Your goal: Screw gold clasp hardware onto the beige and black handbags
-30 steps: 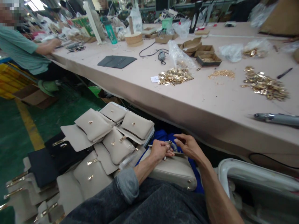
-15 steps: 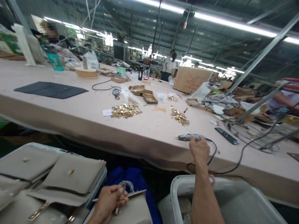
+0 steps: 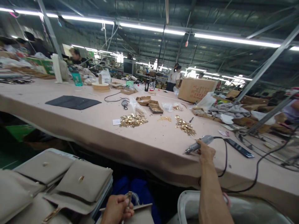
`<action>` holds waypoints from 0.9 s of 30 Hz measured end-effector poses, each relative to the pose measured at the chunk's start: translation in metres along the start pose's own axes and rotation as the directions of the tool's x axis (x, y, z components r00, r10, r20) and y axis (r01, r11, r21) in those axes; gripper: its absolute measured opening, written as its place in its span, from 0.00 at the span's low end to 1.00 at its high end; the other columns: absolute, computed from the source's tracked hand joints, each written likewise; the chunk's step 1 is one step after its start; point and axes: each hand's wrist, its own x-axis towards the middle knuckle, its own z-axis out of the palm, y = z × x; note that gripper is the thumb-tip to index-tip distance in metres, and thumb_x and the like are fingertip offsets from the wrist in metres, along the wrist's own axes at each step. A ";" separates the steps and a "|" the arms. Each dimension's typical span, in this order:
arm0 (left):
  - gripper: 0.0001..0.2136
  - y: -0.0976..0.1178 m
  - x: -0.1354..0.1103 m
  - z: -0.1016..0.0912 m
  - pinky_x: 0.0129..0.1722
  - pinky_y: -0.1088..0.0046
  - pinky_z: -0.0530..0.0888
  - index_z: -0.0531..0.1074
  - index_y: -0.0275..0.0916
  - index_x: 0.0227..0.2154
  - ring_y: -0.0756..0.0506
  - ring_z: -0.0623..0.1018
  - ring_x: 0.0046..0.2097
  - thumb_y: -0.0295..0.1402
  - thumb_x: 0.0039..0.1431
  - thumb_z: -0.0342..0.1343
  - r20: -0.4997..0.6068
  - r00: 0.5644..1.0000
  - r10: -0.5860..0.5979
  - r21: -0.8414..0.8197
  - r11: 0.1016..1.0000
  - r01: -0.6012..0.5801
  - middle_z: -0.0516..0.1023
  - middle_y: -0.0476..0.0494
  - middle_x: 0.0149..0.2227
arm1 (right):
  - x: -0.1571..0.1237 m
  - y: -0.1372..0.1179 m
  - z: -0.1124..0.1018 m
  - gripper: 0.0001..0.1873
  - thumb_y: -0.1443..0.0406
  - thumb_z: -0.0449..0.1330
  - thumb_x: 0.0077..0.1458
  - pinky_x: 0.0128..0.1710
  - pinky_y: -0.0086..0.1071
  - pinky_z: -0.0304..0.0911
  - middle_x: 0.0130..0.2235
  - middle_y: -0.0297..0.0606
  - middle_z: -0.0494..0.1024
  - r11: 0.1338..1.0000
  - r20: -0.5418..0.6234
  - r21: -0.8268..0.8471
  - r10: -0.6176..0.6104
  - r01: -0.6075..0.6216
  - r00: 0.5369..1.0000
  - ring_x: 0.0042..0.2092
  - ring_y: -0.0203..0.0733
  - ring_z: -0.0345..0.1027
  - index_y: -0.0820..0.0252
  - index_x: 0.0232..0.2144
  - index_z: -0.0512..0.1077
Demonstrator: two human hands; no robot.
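Observation:
My right hand (image 3: 205, 151) is wrapped round a grey electric screwdriver (image 3: 198, 144), its tip pointing left near the table's front edge. A black cord runs from its back end. Low in the view, my left hand (image 3: 119, 207) pinches a small gold metal fitting (image 3: 129, 196) above a beige bag piece (image 3: 142, 213); how the fitting joins the bag cannot be made out. Beyond the hands lie a heap of gold fittings (image 3: 133, 120), a second heap (image 3: 185, 127) and a scatter of tiny gold pieces (image 3: 164, 119).
Beige bags (image 3: 85, 177) with gold clasps are stacked at lower left. A white bin (image 3: 181, 202) stands beneath my right arm. On the table are a phone (image 3: 240, 148), a black sheet (image 3: 73, 102), small open boxes (image 3: 155, 107) and a large carton (image 3: 197, 89). Other people stand farther back.
The screwdriver has been lifted off the table in my right hand and its tip now angles down to the left. My left hand still pinches the gold fitting. The camera view has shifted.

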 end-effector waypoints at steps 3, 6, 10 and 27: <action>0.24 0.003 -0.002 0.000 0.25 0.75 0.71 0.79 0.31 0.22 0.44 0.80 0.24 0.52 0.42 0.69 0.029 1.000 -0.001 -0.003 1.000 0.001 0.81 0.30 0.23 | 0.005 0.000 -0.005 0.23 0.63 0.73 0.35 0.22 0.31 0.67 0.32 0.33 0.72 0.981 0.037 0.176 0.075 -0.080 0.997 0.31 0.40 0.68 0.62 0.35 0.69; 0.24 0.005 -0.003 0.001 0.25 0.76 0.70 0.79 0.30 0.22 0.45 0.79 0.24 0.52 0.43 0.69 0.039 0.999 0.007 -0.006 1.000 -0.006 0.81 0.31 0.23 | 0.006 -0.002 -0.008 0.17 0.62 0.69 0.45 0.34 0.36 0.77 0.32 0.30 0.70 0.941 0.178 0.296 0.114 -0.163 0.977 0.32 0.38 0.70 0.60 0.34 0.66; 0.24 0.006 -0.003 0.003 0.24 0.76 0.70 0.78 0.30 0.21 0.44 0.80 0.24 0.52 0.41 0.70 0.033 0.999 0.017 -0.029 0.999 -0.016 0.81 0.32 0.23 | 0.003 0.000 0.002 0.09 0.65 0.60 0.54 0.44 0.43 0.79 0.38 0.36 0.75 0.795 0.372 0.497 0.168 -0.349 0.913 0.38 0.40 0.76 0.59 0.37 0.65; 0.20 0.009 -0.003 0.006 0.23 0.75 0.71 0.78 0.32 0.22 0.45 0.79 0.24 0.47 0.40 0.73 -0.029 0.999 -0.040 -0.131 0.991 0.036 0.81 0.33 0.26 | -0.002 0.016 0.160 0.22 0.65 0.64 0.56 0.16 0.25 0.63 0.27 0.24 0.65 0.802 0.055 0.572 0.170 -0.171 0.984 0.20 0.30 0.57 0.52 0.32 0.50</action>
